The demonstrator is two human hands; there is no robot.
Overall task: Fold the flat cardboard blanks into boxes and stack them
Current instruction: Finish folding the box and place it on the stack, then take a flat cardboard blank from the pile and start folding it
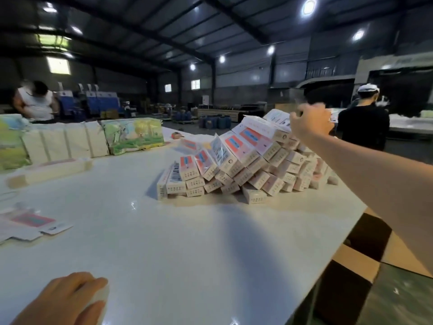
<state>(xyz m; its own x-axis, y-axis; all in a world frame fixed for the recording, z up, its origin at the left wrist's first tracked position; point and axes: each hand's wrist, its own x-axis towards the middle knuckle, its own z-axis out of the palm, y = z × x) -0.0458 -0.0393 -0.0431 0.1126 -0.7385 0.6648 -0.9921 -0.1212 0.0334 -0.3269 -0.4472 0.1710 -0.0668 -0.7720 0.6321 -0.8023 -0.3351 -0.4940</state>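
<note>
At the near left edge the left hand (68, 299) lies low on the white tabletop (187, 242), back upward, its fingers (93, 283) bent together over something small and white; what that is cannot be told. Further left and a little beyond it, flat blanks (30, 225) lie spread on the tabletop, well apart from that hand, one showing a pink and blue panel. Behind them rests a long pale folded carton (49, 171), and past that a row of cream packs with painted landscape wrappers (133, 136).

Toward the middle and right rises the stack of folded boxes (236, 170), rows leaning on one another, end flaps facing this way, climbing higher to the right.

The right arm stretches straight out from the right edge, raised over the top of the stack. The right hand (310, 121) is seen from the back, its fingers (302, 113) curled inward at the uppermost boxes; blur hides whether they pinch one. A brown cardboard carton (358, 261) stands beside the tabletop's right edge.
</note>
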